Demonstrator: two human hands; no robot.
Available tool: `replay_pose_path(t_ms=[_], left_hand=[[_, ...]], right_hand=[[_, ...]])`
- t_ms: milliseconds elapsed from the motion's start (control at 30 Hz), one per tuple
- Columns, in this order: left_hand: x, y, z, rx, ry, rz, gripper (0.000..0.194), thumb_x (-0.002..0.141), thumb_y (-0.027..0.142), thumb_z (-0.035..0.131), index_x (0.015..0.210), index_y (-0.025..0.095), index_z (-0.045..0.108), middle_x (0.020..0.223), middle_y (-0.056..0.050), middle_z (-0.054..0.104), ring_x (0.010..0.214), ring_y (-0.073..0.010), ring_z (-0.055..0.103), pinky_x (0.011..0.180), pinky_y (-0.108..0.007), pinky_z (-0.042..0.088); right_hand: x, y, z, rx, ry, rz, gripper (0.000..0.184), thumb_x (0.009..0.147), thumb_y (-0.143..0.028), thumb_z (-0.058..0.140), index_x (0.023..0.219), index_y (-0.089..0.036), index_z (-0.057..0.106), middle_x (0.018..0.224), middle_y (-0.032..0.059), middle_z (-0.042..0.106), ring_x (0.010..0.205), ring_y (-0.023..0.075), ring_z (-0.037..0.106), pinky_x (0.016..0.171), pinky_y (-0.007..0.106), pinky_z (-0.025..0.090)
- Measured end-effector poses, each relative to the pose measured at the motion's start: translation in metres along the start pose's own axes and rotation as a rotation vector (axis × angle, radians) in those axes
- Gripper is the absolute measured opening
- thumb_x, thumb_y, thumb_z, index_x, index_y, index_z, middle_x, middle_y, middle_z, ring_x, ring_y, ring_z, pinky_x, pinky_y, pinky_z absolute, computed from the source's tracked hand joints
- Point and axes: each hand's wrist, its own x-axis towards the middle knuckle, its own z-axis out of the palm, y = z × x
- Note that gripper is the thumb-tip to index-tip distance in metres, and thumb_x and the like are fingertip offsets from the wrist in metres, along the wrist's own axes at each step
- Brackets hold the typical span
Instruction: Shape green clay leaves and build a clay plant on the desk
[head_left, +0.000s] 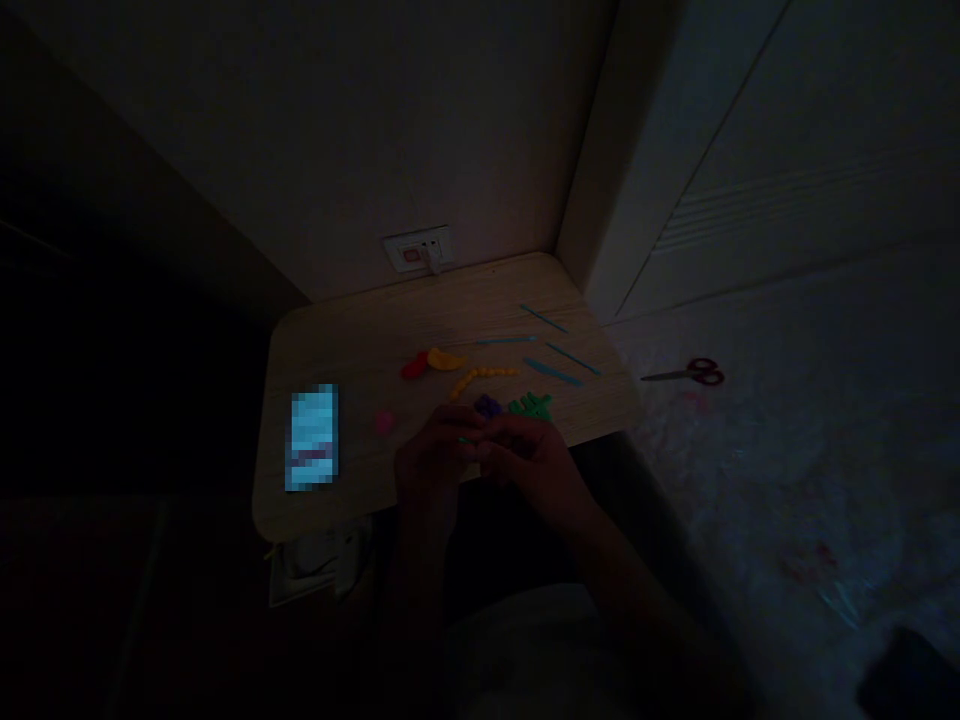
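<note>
Small green clay-like piece (463, 440) sits between your hands, above the tabletop's (330, 340) near edge. Your right hand's (536, 455) grip looks pinched on it; your left hand (431, 460) is beside it, its grip too dark to tell. Just beyond, the branching green piece (531, 406) and beaded yellow-orange strip (484, 373) look formed, as does the curved orange-yellow piece (445, 358) touching the red piece (414, 366). The round pink lump (383, 421) seems unworked; the purple piece (489, 406) is unclear.
</note>
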Motion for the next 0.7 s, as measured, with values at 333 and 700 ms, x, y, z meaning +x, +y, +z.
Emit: replay_pose_path(t_ms=[333,700], left_hand=[[0.0010,-0.0012,0.0003,-0.032,0.052,-0.014,0.012,0.079,0.039,0.091,0.078,0.028,0.085,0.092,-0.005,0.076,0.087,-0.0186,0.072,0.078,-0.031,0.060],[0.0019,-0.0022,-0.0021,0.132,0.008,0.063,0.024,0.076,0.031,0.094,0.098,0.027,0.086,0.099,-0.007,0.078,0.097,-0.0213,0.073,0.088,-0.034,0.059]], right_hand=[[0.0001,-0.0004,-0.0006,0.054,-0.081,-0.015,0.030,0.077,-0.045,0.087,0.091,-0.023,0.072,0.072,-0.0029,0.068,0.054,0.0106,0.055,0.048,0.022,0.044],[0.0006,-0.0072,-0.0046,0.018,0.086,-0.102,0.020,0.073,-0.036,0.087,0.079,-0.024,0.073,0.067,-0.0041,0.061,0.058,0.0111,0.050,0.056,0.025,0.041]])
